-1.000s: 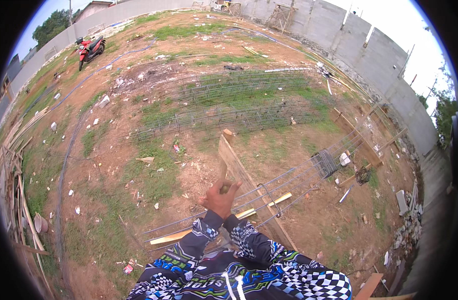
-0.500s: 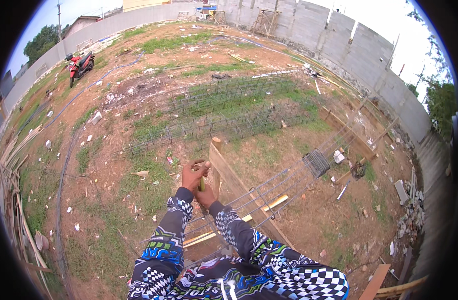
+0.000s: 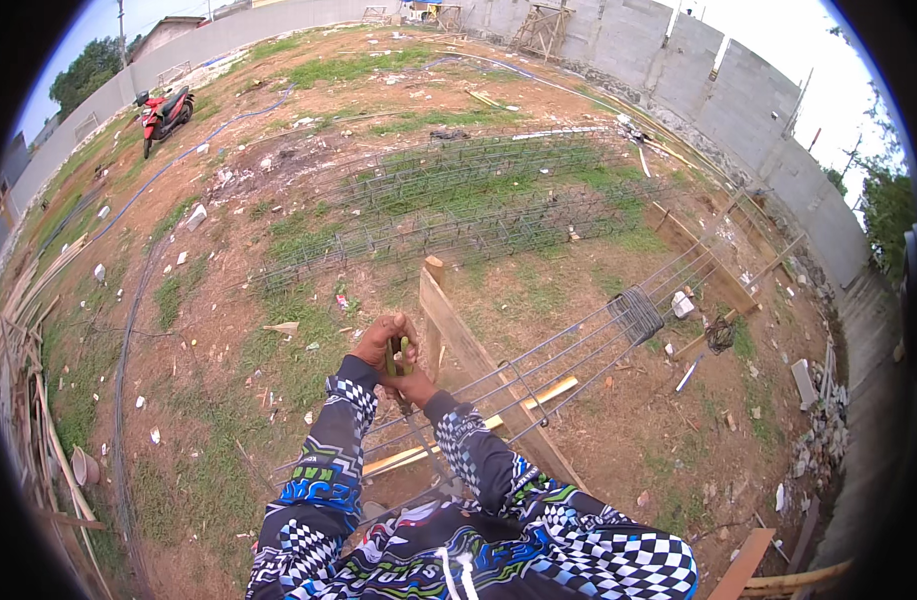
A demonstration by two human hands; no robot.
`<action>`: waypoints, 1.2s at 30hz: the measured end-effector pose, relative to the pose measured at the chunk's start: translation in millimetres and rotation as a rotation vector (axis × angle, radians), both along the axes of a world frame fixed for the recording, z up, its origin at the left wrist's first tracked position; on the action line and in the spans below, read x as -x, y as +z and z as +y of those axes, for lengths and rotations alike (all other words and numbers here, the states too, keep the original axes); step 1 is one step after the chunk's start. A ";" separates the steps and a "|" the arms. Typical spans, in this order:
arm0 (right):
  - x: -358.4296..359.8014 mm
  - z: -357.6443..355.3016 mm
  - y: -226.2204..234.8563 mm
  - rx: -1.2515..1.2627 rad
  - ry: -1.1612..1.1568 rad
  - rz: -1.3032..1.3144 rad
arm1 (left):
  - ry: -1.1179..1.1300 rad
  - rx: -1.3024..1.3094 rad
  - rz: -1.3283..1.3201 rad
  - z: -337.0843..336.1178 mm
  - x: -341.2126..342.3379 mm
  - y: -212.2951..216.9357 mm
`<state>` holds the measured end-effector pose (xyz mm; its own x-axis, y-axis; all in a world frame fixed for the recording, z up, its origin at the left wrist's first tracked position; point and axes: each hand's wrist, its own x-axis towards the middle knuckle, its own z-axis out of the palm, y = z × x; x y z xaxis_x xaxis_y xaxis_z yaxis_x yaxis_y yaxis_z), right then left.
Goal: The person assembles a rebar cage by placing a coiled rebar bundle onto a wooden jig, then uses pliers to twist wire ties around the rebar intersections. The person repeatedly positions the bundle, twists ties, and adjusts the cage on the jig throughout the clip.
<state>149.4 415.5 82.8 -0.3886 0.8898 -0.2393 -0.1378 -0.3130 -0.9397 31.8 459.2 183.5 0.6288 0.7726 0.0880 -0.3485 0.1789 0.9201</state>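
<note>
My left hand and my right hand are close together, left of the upright plank's top end. Between them show the green handles of pincers. The fingers of my left hand curl round the handles; those of my right hand, just below, are partly hidden but seem closed on them too. A dark part of the tool points down towards the near end of a long rebar cage. The cage rests across a wooden plank beside my right forearm. A bundle of square steel stirrups sits farther along it.
More rebar cages lie on the grass ahead. A wooden post stands by the plank, and a second plank support is at the far right. Timber strips and a bucket lie left. A red motorbike is parked beyond.
My left hand has curled inwards and tilted at the wrist, and more of the green handles shows between the hands. The view has shifted slightly; the cage and planks stay in place.
</note>
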 end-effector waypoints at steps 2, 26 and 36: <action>26.8 2.3 6.3 -0.033 -0.361 -0.067 | 0.507 -0.048 0.193 -9.3 -27.4 2.9; 5.8 -25.3 8.3 -0.376 -0.199 -0.288 | 0.126 -0.006 0.113 -15.7 3.5 -6.9; -43.6 1.8 4.6 -0.045 -0.454 0.608 | 0.962 0.163 -0.063 -20.3 32.1 -23.8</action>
